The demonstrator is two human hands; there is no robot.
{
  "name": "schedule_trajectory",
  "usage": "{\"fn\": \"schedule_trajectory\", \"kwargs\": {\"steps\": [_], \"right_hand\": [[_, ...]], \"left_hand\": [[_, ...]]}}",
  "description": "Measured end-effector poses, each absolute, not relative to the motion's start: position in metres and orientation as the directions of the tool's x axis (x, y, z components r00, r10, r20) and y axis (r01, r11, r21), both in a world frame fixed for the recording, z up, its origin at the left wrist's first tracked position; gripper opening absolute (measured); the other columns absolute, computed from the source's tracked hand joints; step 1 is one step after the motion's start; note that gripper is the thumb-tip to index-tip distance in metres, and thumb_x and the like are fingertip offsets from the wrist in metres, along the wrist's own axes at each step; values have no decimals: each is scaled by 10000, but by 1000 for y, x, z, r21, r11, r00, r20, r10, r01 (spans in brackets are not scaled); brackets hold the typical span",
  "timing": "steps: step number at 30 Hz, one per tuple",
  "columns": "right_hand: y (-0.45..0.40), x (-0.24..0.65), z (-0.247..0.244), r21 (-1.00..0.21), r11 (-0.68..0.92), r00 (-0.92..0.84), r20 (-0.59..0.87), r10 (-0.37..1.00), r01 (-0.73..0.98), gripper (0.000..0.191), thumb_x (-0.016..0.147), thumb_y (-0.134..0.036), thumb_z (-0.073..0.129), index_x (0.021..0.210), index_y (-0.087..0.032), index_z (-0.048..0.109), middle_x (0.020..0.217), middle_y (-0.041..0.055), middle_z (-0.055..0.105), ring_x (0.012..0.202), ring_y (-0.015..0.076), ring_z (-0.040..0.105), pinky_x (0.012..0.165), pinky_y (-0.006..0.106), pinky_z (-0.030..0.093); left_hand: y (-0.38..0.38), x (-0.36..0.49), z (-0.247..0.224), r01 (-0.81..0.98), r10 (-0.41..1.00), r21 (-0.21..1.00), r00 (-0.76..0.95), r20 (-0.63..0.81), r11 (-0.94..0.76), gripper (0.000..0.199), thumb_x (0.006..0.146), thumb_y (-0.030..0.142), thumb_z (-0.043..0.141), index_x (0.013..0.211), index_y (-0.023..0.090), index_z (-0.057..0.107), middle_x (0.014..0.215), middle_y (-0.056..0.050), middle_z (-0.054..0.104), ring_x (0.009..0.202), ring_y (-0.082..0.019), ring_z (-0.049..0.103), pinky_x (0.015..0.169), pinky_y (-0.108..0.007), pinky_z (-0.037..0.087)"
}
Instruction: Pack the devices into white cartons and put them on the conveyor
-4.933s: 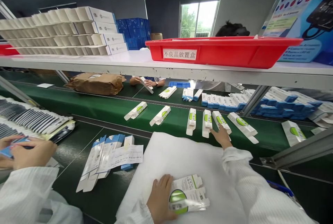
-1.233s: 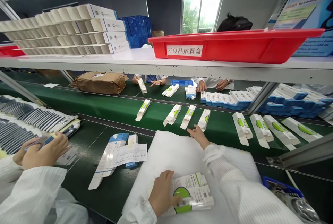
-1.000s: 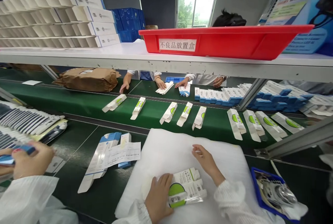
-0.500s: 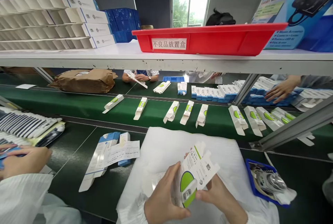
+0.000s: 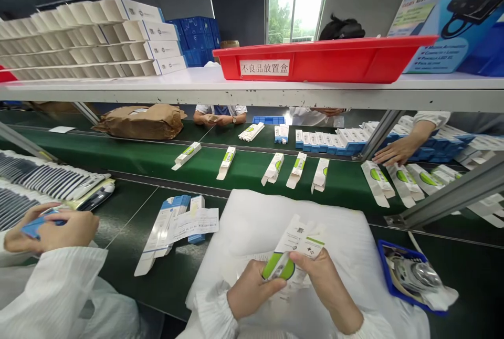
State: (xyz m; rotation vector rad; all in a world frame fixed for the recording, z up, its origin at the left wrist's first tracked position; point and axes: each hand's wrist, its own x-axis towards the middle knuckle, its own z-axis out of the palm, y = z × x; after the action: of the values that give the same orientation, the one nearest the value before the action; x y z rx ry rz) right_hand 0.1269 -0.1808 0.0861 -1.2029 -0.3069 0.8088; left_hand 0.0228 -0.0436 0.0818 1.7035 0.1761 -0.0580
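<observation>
A small white and green carton is held tilted over the white padded sheet, its flaps standing open at the upper end. My left hand grips its lower left end, thumb across the front. On its right side my right hand closes round it, with the thumb lying on the printed face. Beneath the carton, something thin and crinkled with faint print lies on the sheet, partly hidden by my hands.
Several open cartons lie along the green belt. To my left are flat cartons under a paper slip; a co-worker's hands hold something blue. A blue tray stands right. Overhead, a shelf carries a red bin.
The carton has turned and tipped lower in my hands. My right hand now covers more of its right side. A co-worker's hand at the far right has reached toward the belt cartons.
</observation>
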Motion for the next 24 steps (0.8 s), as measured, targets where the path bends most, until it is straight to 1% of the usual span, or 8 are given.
{"fn": "schedule_trajectory", "kwargs": {"steps": [3,6,9,12,14,18,22,24], "right_hand": [[-181,119,92,-909,144,613,-141,777,-392,508,600,-438,796,1032,-199,671,1078,100,701,1031,310,627,904,441,487],[-181,108,94,-894,257,700,-83,709,-366,740,673,-526,712,1320,-282,449,1330,85,546,1215,290,505,984,439,434],[-182,101,92,-893,254,779,-151,609,-372,639,800,-571,537,1362,-298,402,1418,64,451,1282,270,431,1012,417,412],[-180,98,89,-892,218,824,-240,514,-396,538,809,-521,527,1294,-290,506,1327,50,542,1230,281,478,964,397,453],[-178,99,91,-874,217,809,-274,521,-435,499,784,-466,558,1251,-290,547,1245,41,600,1163,282,526,915,386,479],[-179,101,104,-823,208,712,-296,637,-528,435,743,-374,608,1166,-275,599,1184,25,622,1128,254,533,887,340,467],[-186,104,115,-734,297,623,-213,753,-610,440,814,-553,493,1066,-238,668,1174,55,633,1151,268,515,925,366,447],[-189,105,114,-713,257,568,-236,789,-653,426,810,-554,514,1037,-238,689,1179,64,637,1139,277,528,902,370,462]], "left_hand": [[-40,26,107,46,12,999,999,-46,10,474,875,478,498,1259,199,499,1107,-89,593,994,-219,554,899,-362,434],[-42,26,125,14,43,998,999,-11,-63,635,869,399,536,1427,263,263,1327,-117,472,1170,-250,486,950,-398,433],[-51,24,123,35,159,934,987,23,-355,765,800,292,627,1444,284,215,1336,-107,470,1155,-254,501,926,-396,466],[-58,19,110,8,216,838,968,132,-546,800,776,223,650,1437,309,208,1314,-85,495,1130,-243,524,934,-402,470],[-60,17,104,-87,170,776,955,245,-625,775,791,190,632,1424,325,206,1302,-81,495,1124,-235,530,916,-390,481],[-56,15,109,-211,35,704,948,318,-678,628,829,160,575,1364,334,296,1264,-78,490,1113,-214,530,883,-338,485],[-51,14,123,-161,21,753,974,226,-638,463,833,230,579,1259,281,406,1178,-76,514,1018,-201,556,843,-313,482],[-49,13,126,-156,-19,767,983,185,-622,433,823,255,592,1226,273,434,1165,-73,516,1007,-205,553,842,-317,473]]}}
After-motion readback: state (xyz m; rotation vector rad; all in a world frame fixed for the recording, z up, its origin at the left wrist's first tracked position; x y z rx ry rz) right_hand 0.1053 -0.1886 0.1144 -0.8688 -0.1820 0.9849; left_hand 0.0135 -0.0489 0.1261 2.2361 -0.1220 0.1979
